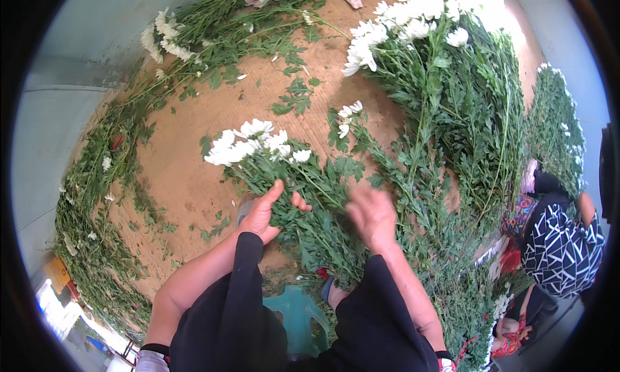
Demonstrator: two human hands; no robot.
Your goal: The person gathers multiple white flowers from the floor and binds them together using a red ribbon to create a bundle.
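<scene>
My left hand [264,212] is around the stems of a bunch of white chrysanthemums [247,147]. The flower heads point away from me, and the leafy stems run down toward my lap. My right hand [373,217] is blurred by motion at the right side of this bunch, with its fingers partly bent. Whether it holds a stem cannot be seen. A chrysanthemum stem with a small white bloom [345,117] lies just beyond my right hand.
A large heap of chrysanthemums [450,81] lies at the upper right. Loose stems and leaves [104,188] line the left edge of the brown floor covering [179,168]. A green plastic stool [293,309] is beneath me. Other people [562,251] sit at the right.
</scene>
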